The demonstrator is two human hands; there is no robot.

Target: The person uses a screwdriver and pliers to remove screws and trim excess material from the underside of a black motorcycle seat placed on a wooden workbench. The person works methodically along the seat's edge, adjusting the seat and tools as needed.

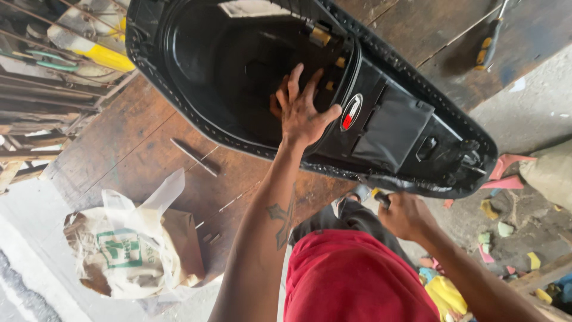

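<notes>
While left hand point(302, 111) lies spread on upturned black seat base point(196, 53), right hand point(404, 214) grips tool handle point(382, 199).
Oval red-white sticker point(351, 112) just beside left thumb; crumpled bag with green print point(128, 250) on wooden bench point(143, 149).

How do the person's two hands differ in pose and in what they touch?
The left hand lies open, fingers spread, pressed flat inside the upturned black seat base. The right hand is closed in a fist around a small dark tool handle at the seat's near edge, below the table top. Both are bare and work on the same seat.
</notes>
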